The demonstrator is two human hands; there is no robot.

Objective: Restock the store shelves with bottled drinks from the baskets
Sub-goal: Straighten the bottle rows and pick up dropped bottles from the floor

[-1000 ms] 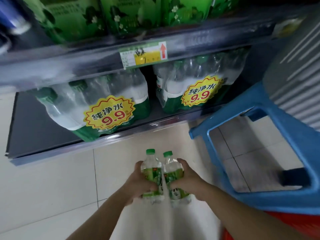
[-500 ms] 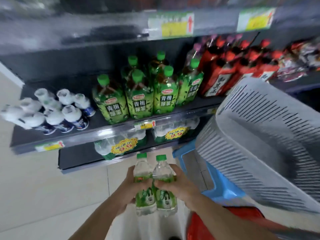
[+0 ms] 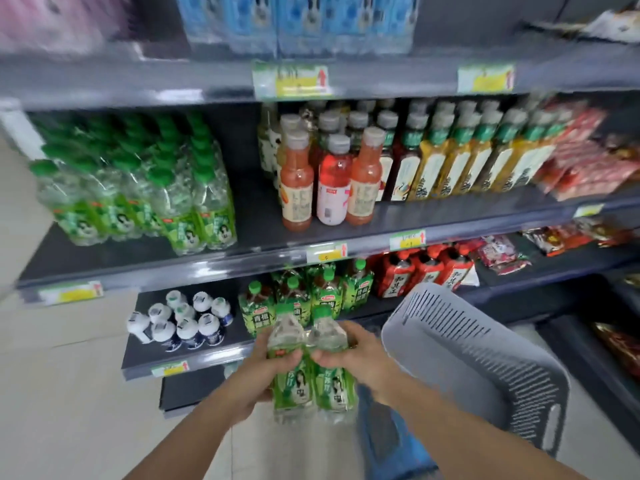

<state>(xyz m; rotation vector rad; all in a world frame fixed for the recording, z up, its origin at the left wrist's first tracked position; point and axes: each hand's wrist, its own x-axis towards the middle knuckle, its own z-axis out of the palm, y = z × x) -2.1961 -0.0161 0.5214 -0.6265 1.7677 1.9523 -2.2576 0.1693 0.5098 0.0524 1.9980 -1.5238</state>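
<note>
Two clear bottles with green caps and green labels stand side by side in front of me. My left hand [image 3: 256,372] grips the left bottle [image 3: 289,382] around its waist, and my right hand [image 3: 360,358] grips the right bottle [image 3: 332,379] the same way. Both bottles are upright and touch each other. Matching green-capped bottles [image 3: 145,199] fill the left of the middle shelf [image 3: 263,258], above and left of my hands. A grey slotted basket [image 3: 485,365] sits tilted just right of my right hand.
Orange and pink juice bottles [image 3: 325,181] and yellow tea bottles [image 3: 485,157] fill the middle shelf's right. Below are white-capped small bottles [image 3: 180,323], green tea bottles [image 3: 304,296] and red bottles [image 3: 426,271]. A blue stool [image 3: 391,445] stands under the basket. Tiled floor lies left.
My view has risen from the bottom shelf to the middle shelves. Both hands have lifted the two bottles upward while keeping hold of them.
</note>
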